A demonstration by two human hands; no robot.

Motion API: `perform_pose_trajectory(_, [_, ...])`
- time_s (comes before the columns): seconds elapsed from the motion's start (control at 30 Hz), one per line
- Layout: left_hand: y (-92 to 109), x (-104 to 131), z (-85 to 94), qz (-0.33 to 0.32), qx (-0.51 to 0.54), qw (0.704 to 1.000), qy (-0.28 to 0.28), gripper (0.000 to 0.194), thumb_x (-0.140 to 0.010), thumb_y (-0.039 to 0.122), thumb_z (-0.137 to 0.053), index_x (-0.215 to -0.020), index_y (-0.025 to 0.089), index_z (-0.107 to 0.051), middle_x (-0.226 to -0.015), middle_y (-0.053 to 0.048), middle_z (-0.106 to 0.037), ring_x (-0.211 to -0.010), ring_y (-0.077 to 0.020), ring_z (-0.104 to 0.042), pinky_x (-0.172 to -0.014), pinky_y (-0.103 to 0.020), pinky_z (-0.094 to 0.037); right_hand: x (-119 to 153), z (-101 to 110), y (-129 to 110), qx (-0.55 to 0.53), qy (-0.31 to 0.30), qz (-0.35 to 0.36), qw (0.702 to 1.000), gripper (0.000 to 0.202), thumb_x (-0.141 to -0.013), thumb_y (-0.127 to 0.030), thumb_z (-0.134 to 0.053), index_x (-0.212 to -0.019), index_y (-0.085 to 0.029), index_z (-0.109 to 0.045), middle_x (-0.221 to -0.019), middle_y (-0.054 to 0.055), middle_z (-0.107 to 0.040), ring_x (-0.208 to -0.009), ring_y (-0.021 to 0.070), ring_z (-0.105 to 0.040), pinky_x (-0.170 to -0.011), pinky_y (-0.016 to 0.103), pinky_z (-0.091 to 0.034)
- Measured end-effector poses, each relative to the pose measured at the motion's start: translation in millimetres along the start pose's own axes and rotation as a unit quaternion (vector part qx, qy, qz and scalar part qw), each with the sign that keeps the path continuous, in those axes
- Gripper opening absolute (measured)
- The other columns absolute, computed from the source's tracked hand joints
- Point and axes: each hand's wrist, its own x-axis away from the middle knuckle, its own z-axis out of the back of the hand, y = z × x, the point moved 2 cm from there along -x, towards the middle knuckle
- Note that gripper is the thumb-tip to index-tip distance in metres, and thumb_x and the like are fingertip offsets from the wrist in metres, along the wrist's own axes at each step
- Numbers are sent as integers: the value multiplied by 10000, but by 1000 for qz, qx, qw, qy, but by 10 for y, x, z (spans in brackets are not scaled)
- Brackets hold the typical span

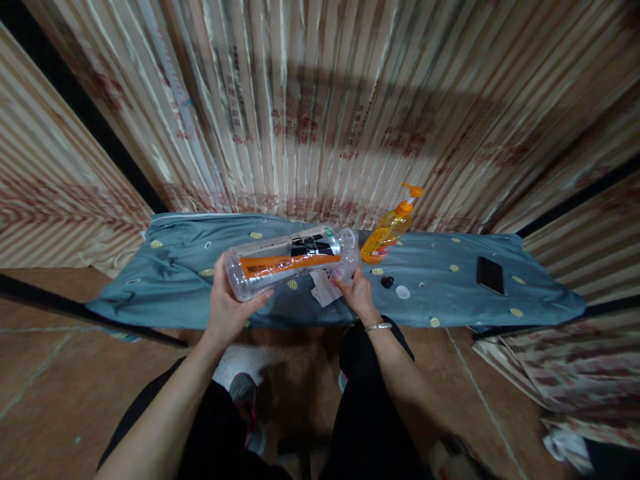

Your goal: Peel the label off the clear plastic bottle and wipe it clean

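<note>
My left hand (227,293) is wrapped round the base of a large clear plastic bottle (287,261) with an orange and silver label. The bottle lies tilted almost level above the cloth, its neck to the right. My right hand (357,290) grips a smaller clear plastic bottle (351,259) close by that neck; whether the two mouths touch I cannot tell. Below them a white piece of tissue or cloth (325,291) is partly hidden. Just right of my right hand lie a small black cap (387,282) and a white cap (403,292).
A yellow pump bottle (386,235) with an orange top stands at the back of the table. Toward the right end lies a dark phone (490,275). A blue-green patterned cloth (165,273) covers the narrow table. Striped curtains (320,133) hang close behind and at both sides.
</note>
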Motion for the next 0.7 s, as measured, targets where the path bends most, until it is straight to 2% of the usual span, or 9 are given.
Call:
perform_pose_trajectory(0.2, [-27, 7, -11, 8, 10, 1000, -8, 899, -614, 461, -830, -1353, 206, -386, -1295, -124, -537, -1197, -304, -570, -1018, -466, -480, -3, 0, 4, -9, 13, -5, 1000, 560, -778, -498, -604, -1188, -130, -506, -962, 131, -703, -884, 288, -678, -774, 403, -519])
perform_pose_trajectory(0.47, [-38, 5, -18, 12, 24, 1000, -6, 907, -588, 468, -844, -1331, 187, -407, -1278, -141, -542, -1206, -334, -560, -1033, -513, -459, 11, 23, -21, -10, 1, -12, 1000, 527, -768, -458, -653, -1137, -109, -509, -946, 135, -700, -853, 266, -673, -762, 368, -515])
perform_pose_trajectory(0.7, [-42, 8, -23, 6, 16, 1000, -5, 898, -596, 463, -838, -1335, 199, -400, -1286, -131, -540, -1189, -312, -572, -1018, -482, -478, 8, 31, -34, -20, 6, -16, 1000, 527, -751, -444, -675, -1136, -123, -512, -963, 127, -705, -857, 266, -671, -771, 377, -518])
